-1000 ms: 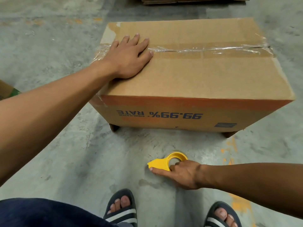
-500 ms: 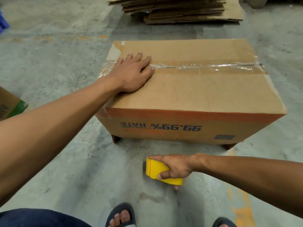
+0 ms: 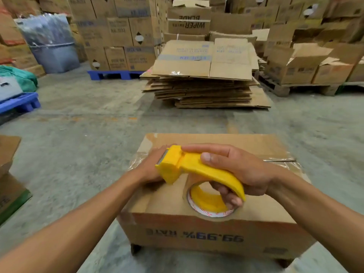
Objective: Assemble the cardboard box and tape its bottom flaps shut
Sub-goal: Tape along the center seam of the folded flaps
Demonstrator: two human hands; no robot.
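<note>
A brown cardboard box (image 3: 256,231) stands upside down on the concrete floor in front of me, its print inverted. Clear tape (image 3: 281,160) runs along the seam of its upward-facing flaps. My right hand (image 3: 242,170) grips a yellow tape dispenser (image 3: 189,168) by its handle, held just above the box top, with the tape roll (image 3: 208,205) hanging under it. My left hand (image 3: 151,168) lies flat on the box's left part, mostly hidden behind the dispenser's head.
A stack of flattened cardboard (image 3: 204,89) lies on the floor beyond the box. Stacked cartons on pallets (image 3: 116,74) fill the back. Another carton (image 3: 9,186) stands at the left edge, a blue pallet (image 3: 19,103) further back left.
My right hand lifted the tape dispenser from the floor up over the box top. The camera tilted up, revealing the warehouse. My left hand stayed on the box.
</note>
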